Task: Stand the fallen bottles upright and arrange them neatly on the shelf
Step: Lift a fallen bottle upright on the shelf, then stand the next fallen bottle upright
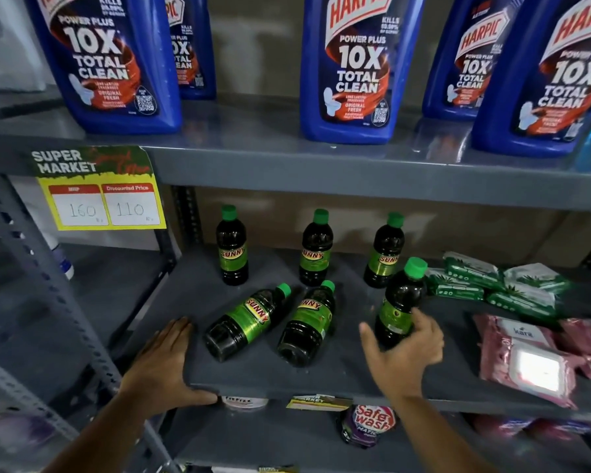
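Several dark bottles with green caps and green "Sunny" labels are on the grey middle shelf (219, 377). Three stand upright at the back: left (232, 249), middle (316, 249), right (384, 252). Two lie on their sides in front, caps pointing away: one (248, 322) on the left, one (307, 326) beside it. My right hand (403, 353) grips the base of a sixth bottle (403, 298), which is tilted nearly upright at the front right. My left hand (164, 363) rests flat on the shelf's front left edge, thumb under the lip, holding nothing.
Green wipe packs (492, 281) and pink wipe packs (526, 360) fill the shelf's right side. Large blue Harpic bottles (352, 70) stand on the shelf above. A yellow price tag (99, 189) hangs at the left. A slotted metal upright (48, 288) runs down the left.
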Tool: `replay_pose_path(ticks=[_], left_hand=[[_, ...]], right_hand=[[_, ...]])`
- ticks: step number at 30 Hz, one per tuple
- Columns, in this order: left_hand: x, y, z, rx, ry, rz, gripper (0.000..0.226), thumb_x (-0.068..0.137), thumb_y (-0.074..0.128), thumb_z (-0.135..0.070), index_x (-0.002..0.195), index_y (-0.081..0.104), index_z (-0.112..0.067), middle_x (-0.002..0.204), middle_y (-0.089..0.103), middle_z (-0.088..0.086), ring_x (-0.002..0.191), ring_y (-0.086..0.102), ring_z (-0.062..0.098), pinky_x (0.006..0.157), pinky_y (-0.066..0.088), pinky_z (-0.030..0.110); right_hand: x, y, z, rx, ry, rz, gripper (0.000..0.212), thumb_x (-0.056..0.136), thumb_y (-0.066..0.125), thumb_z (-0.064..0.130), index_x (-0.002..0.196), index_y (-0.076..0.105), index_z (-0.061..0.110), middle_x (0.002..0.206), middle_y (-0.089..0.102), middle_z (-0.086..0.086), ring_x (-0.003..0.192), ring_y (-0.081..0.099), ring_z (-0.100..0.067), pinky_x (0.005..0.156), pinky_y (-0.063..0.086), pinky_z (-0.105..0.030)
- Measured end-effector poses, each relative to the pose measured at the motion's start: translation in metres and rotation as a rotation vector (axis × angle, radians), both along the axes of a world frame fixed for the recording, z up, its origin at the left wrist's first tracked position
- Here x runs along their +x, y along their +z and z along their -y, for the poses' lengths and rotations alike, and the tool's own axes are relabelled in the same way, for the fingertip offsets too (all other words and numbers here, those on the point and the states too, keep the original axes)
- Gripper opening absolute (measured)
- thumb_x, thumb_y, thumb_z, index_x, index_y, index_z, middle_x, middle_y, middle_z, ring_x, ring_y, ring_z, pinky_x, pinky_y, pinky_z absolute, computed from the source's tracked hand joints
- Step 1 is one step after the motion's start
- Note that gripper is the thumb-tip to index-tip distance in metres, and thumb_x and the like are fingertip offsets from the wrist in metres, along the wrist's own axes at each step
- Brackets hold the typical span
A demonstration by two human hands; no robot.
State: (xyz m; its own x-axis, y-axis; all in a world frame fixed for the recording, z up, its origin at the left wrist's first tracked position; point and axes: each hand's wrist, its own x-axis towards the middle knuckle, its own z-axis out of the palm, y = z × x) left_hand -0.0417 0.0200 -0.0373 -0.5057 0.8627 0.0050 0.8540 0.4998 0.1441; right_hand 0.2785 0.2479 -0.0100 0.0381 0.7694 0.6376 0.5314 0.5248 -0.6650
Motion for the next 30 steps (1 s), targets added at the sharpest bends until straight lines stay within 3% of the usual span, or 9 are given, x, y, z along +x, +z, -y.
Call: replay_pose_path(ticks=[2, 5, 9, 13, 17, 20, 25, 27, 30], left_hand=[[0.001, 0.002, 0.0, 0.021, 0.008, 0.024, 0.162, 0.031, 0.041, -0.109, 0.156, 0.001, -0.015, 0.166, 0.001, 0.0, 0.151, 0.0, 0.018, 0.122, 0.004, 0.037], [0.004, 0.006, -0.001, -0.001, 0.011, 0.032, 0.163, 0.029, 0.039, -0.11, 0.156, -0.003, -0.016, 0.166, -0.003, 0.001, 0.151, -0.002, 0.018, 0.12, 0.0, 0.035], [0.004, 0.008, -0.001, -0.04, 0.022, 0.057, 0.162, 0.032, 0.043, -0.108, 0.155, -0.012, -0.017, 0.165, -0.012, 0.001, 0.151, -0.009, 0.017, 0.12, -0.004, 0.035], [0.006, 0.009, 0.0, -0.006, 0.009, 0.078, 0.159, 0.036, 0.046, -0.105, 0.155, -0.01, -0.017, 0.165, -0.011, 0.001, 0.151, -0.007, 0.017, 0.117, -0.007, 0.032], [0.006, 0.012, 0.0, -0.001, 0.013, 0.068, 0.159, 0.036, 0.047, -0.105, 0.156, -0.009, -0.016, 0.165, -0.01, 0.001, 0.151, -0.007, 0.016, 0.118, -0.006, 0.032], [0.006, 0.012, 0.001, -0.009, 0.012, 0.066, 0.157, 0.039, 0.051, -0.102, 0.155, -0.01, -0.016, 0.165, -0.01, 0.001, 0.151, -0.008, 0.016, 0.12, -0.005, 0.034], [0.008, 0.011, 0.0, -0.031, 0.016, 0.049, 0.159, 0.038, 0.049, -0.103, 0.155, -0.013, -0.015, 0.165, -0.013, 0.001, 0.151, -0.009, 0.016, 0.119, -0.007, 0.034], [0.008, 0.01, -0.001, -0.032, 0.018, 0.052, 0.161, 0.035, 0.047, -0.104, 0.154, -0.015, -0.015, 0.165, -0.013, 0.0, 0.15, -0.01, 0.016, 0.119, -0.008, 0.034], [0.007, 0.009, 0.0, -0.021, 0.022, 0.057, 0.163, 0.033, 0.044, -0.106, 0.154, -0.015, -0.016, 0.165, -0.013, 0.0, 0.15, -0.01, 0.015, 0.119, -0.008, 0.033]], right_hand=[[-0.011, 0.0, 0.021, 0.044, 0.259, 0.033, 0.066, 0.073, 0.069, 0.049, 0.12, 0.051, 0.006, 0.115, 0.052, -0.018, 0.111, 0.047, -0.031, 0.096, 0.037, -0.047], [-0.039, 0.009, 0.03, -0.185, 0.546, 0.141, 0.063, 0.081, 0.072, 0.041, 0.132, 0.048, 0.014, 0.116, 0.048, -0.001, 0.107, 0.052, -0.013, 0.091, 0.049, -0.032], [-0.09, 0.025, 0.007, -0.778, 0.34, 0.081, 0.09, 0.073, 0.08, 0.046, 0.141, 0.035, 0.009, 0.134, 0.047, -0.014, 0.121, 0.052, -0.031, 0.093, 0.043, -0.032], [-0.113, 0.028, -0.008, -1.085, 0.25, -0.064, 0.079, 0.064, 0.086, 0.046, 0.122, 0.052, 0.004, 0.116, 0.066, -0.014, 0.09, 0.062, -0.025, 0.077, 0.051, -0.03], [-0.119, 0.025, -0.011, -1.098, 0.188, -0.16, 0.062, 0.051, 0.091, 0.035, 0.1, 0.064, 0.006, 0.092, 0.066, -0.01, 0.085, 0.066, -0.029, 0.078, 0.058, -0.037], [-0.116, 0.027, -0.012, -1.109, 0.17, -0.155, 0.049, 0.045, 0.089, 0.031, 0.08, 0.062, 0.011, 0.092, 0.069, -0.014, 0.083, 0.068, -0.033, 0.078, 0.061, -0.045], [-0.112, 0.05, -0.015, -0.882, 0.071, 0.113, 0.071, 0.044, 0.083, 0.041, 0.104, 0.061, 0.012, 0.112, 0.059, -0.016, 0.1, 0.057, -0.032, 0.083, 0.053, -0.034], [-0.115, 0.057, -0.014, -0.743, 0.046, 0.089, 0.087, 0.049, 0.088, 0.034, 0.123, 0.048, 0.012, 0.127, 0.044, -0.017, 0.107, 0.054, -0.037, 0.086, 0.048, -0.034], [-0.122, 0.057, -0.005, -0.487, 0.082, -0.027, 0.088, 0.056, 0.091, 0.017, 0.126, 0.037, 0.009, 0.132, 0.034, -0.019, 0.111, 0.045, -0.033, 0.086, 0.044, -0.033]])
